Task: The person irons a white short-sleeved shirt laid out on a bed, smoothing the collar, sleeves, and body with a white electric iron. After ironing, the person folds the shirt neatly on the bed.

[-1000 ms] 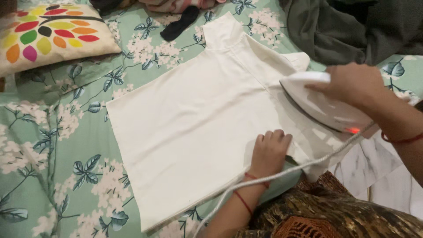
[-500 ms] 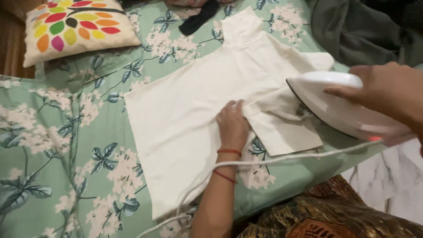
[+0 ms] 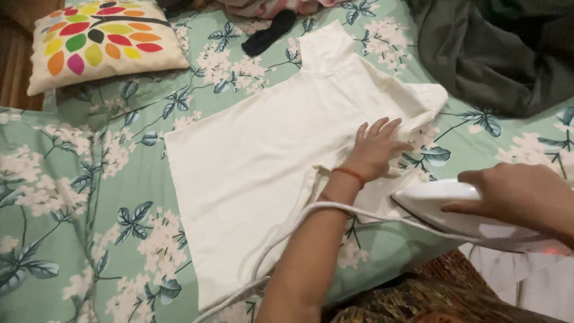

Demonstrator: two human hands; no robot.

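The white shirt (image 3: 269, 161) is lying flat on the green flowery sheet (image 3: 89, 197), and everything else here is placed around it. The left hand (image 3: 375, 149) is resting on the shirt's right part, fingers spread wide, pressing the cloth flat. Just off the shirt's right edge, the right hand (image 3: 514, 194) is gripping the white iron (image 3: 472, 215) by its handle, with the iron's tip near the shirt's lower right corner. The iron's white cord (image 3: 287, 239) is running over the left arm and across the shirt's bottom part. I think the smoothing step is going on. The next move needs the iron sliding onto the flat cloth, keeping clear of the fingers. A leafy pillow (image 3: 101, 42) is sitting well beyond the shirt's top left.
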